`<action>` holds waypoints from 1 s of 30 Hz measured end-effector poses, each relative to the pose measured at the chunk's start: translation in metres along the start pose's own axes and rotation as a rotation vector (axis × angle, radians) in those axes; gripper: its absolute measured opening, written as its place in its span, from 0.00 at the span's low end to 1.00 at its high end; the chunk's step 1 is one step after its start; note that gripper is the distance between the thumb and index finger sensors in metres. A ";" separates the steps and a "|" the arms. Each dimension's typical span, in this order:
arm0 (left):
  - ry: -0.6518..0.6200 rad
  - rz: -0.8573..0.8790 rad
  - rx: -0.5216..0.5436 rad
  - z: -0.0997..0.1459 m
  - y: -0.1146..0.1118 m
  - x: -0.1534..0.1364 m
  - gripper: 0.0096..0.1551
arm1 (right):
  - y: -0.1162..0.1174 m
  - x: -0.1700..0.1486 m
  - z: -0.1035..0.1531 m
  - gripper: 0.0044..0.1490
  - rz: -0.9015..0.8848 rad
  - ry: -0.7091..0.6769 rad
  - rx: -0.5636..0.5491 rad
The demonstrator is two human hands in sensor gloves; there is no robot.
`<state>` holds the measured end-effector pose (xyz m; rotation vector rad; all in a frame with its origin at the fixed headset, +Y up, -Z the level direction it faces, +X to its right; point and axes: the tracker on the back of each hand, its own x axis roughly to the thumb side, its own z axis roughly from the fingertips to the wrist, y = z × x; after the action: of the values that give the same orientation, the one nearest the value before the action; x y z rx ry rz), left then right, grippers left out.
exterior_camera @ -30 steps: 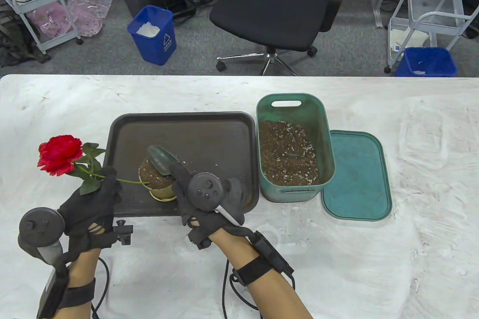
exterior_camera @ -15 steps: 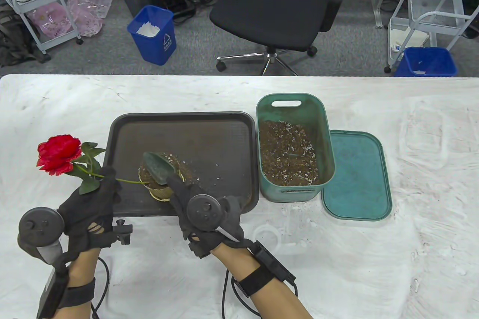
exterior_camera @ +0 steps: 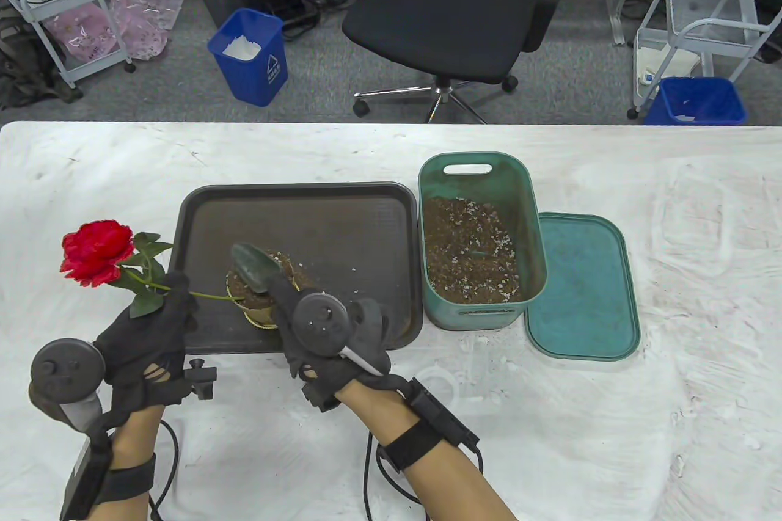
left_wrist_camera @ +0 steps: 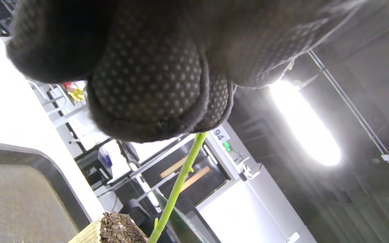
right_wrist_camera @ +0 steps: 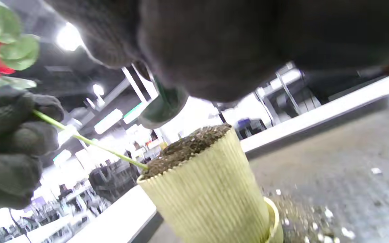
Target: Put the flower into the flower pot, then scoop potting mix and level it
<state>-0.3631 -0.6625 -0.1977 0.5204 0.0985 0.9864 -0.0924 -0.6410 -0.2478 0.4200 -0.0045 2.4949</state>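
A red flower [exterior_camera: 96, 251] on a green stem leans left out of a ribbed yellow flower pot [exterior_camera: 259, 306] full of potting mix, which stands at the front of a dark tray [exterior_camera: 342, 222]. My left hand [exterior_camera: 156, 316] pinches the stem [left_wrist_camera: 177, 185] just left of the pot [right_wrist_camera: 211, 189]. My right hand [exterior_camera: 317, 325] grips the handle of a green trowel [exterior_camera: 253, 265], whose blade lies over the soil in the pot. The trowel's handle is hidden under the glove.
A green tub [exterior_camera: 479, 240] of potting mix stands right of the tray, and its green lid [exterior_camera: 583, 289] lies flat beside it. The table has a white cover. Beyond the far edge are an office chair [exterior_camera: 452, 14] and blue bins.
The right hand has drawn the trowel blade leftward and slightly back across the top of the pot. The left hand and the flower have stayed put.
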 end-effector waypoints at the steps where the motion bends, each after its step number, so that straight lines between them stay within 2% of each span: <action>1: 0.001 0.000 0.000 0.000 0.000 0.000 0.22 | -0.003 0.003 -0.004 0.33 0.018 0.005 0.006; 3: 0.002 0.002 0.000 0.000 0.000 0.000 0.22 | -0.005 0.007 -0.012 0.33 0.041 0.020 0.026; 6: 0.002 0.002 -0.001 0.000 0.000 0.000 0.22 | 0.001 0.006 -0.017 0.33 0.067 0.048 0.116; 10: 0.000 -0.001 -0.001 0.000 0.000 0.000 0.22 | 0.003 0.003 -0.015 0.33 0.077 0.046 0.116; 15: 0.002 0.000 0.000 0.000 0.000 0.000 0.22 | 0.003 0.007 -0.010 0.33 0.074 -0.028 0.024; 17: 0.000 0.002 -0.001 0.000 0.000 0.000 0.22 | 0.009 0.006 -0.008 0.33 0.124 -0.011 0.079; 19: -0.002 0.001 -0.002 0.000 0.000 0.000 0.22 | 0.011 0.004 -0.006 0.32 0.124 -0.014 0.045; 21: -0.002 0.002 -0.003 -0.001 0.000 0.000 0.22 | 0.013 0.004 -0.005 0.32 0.108 0.001 0.066; 24: 0.003 0.004 -0.001 0.000 0.000 -0.001 0.22 | 0.005 0.005 -0.005 0.33 0.098 -0.017 0.054; 27: 0.003 0.002 0.000 0.000 0.000 0.000 0.22 | -0.002 0.001 -0.007 0.33 0.067 0.008 -0.009; 30: 0.003 0.004 -0.001 0.000 0.000 0.000 0.22 | 0.000 -0.007 -0.010 0.33 0.048 0.051 0.029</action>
<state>-0.3636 -0.6626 -0.1982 0.5181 0.0999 0.9915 -0.0899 -0.6439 -0.2598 0.3720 0.0428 2.5553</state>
